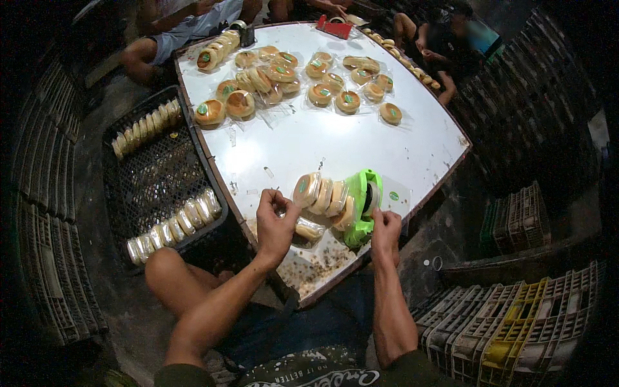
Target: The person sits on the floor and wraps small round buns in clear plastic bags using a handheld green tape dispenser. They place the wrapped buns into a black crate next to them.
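Note:
A bright green tape dispenser (358, 235) stands on the near part of the white table, with a tape roll (372, 198) in it. My right hand (387, 231) is closed at the dispenser's right side, fingertips against the roll; anything pinched there is too small to make out. Left of the dispenser, my left hand (277, 222) is closed on the clear plastic of a wrapped bun (309, 230), which lies low beside my thumb. Just beyond it, several wrapped buns (320, 193) lean in a row up against the dispenser.
Many wrapped buns (347, 101) cover the far half of the table (309, 138). A black crate (169, 151) with two rows of packed buns stands at left. Stacked crates (516, 319) are at lower right. Other people (432, 48) sit around the far side.

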A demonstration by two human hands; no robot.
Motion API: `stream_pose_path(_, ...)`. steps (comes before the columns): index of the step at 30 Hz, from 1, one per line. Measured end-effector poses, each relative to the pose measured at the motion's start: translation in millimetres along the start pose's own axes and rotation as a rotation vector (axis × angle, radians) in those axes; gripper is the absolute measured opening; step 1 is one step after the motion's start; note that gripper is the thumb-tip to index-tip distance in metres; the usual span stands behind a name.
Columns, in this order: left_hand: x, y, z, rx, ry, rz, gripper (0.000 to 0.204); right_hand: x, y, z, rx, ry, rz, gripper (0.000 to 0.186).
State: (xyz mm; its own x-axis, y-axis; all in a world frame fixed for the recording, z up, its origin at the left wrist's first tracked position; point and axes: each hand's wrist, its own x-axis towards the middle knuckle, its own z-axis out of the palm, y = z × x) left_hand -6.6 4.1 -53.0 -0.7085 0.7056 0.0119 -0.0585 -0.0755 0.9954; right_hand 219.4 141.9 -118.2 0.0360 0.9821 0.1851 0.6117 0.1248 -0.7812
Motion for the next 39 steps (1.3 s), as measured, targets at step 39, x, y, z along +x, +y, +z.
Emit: stream_pose_path(39,-45.5,-47.1,64.3,0.3,-0.519,-0.046,0.023,27.9,-7.7,-4.2,0.302,-0.143,-0.322,0.012)
